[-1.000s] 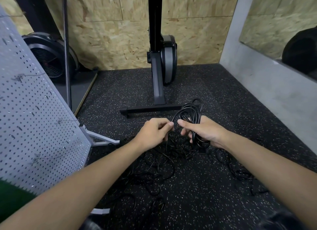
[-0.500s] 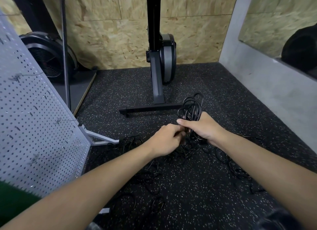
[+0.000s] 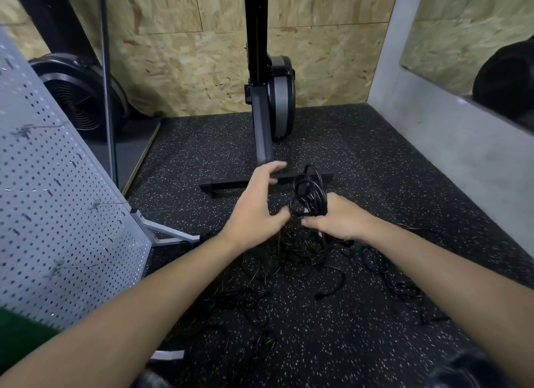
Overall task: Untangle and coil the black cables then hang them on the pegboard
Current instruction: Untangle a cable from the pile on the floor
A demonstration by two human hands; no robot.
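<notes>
Left hand (image 3: 257, 211) lifts off the coil (image 3: 309, 194), fingers (image 3: 274, 165) released, to fetch loose cables (image 3: 291, 251); right hand (image 3: 338, 222) grips the coil, keeping its loops together.

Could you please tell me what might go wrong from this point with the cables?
The coil sits only in the grip of the right hand, with the left hand open beside it, so its loops might spring loose. The cable drops from the coil into the tangle on the floor; pulling upward could tighten knots there.
</notes>
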